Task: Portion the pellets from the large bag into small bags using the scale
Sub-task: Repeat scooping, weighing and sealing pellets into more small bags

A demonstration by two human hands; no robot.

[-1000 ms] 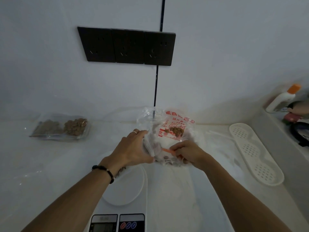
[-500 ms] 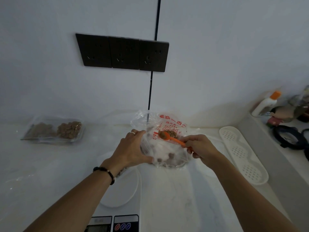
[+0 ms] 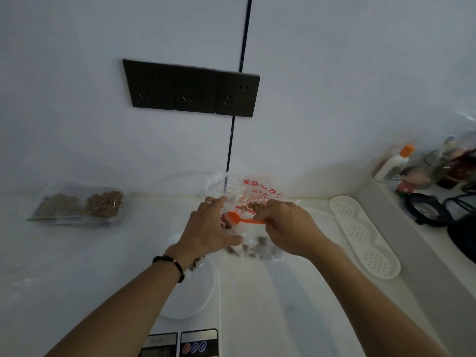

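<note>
A large clear bag (image 3: 255, 191) with red print stands on the counter by the wall, brown pellets in its bottom. My left hand (image 3: 208, 228) grips a small clear bag whose lower end with pellets (image 3: 195, 265) hangs under my wrist over the white scale (image 3: 192, 300). My right hand (image 3: 286, 225) pinches the handle of an orange spoon (image 3: 238, 219). Its pellet-filled bowl is tipped towards my left hand, at the small bag's mouth.
Filled clear bags of pellets (image 3: 82, 204) lie at the far left. A white perforated tray (image 3: 364, 234) lies at the right. Bottles and dark items crowd a raised ledge (image 3: 422, 197) at the far right. Black sockets (image 3: 192, 87) are on the wall.
My right hand lifted the orange spoon out of the large bag with pellets and swung it left to the small bag held by my left hand.
</note>
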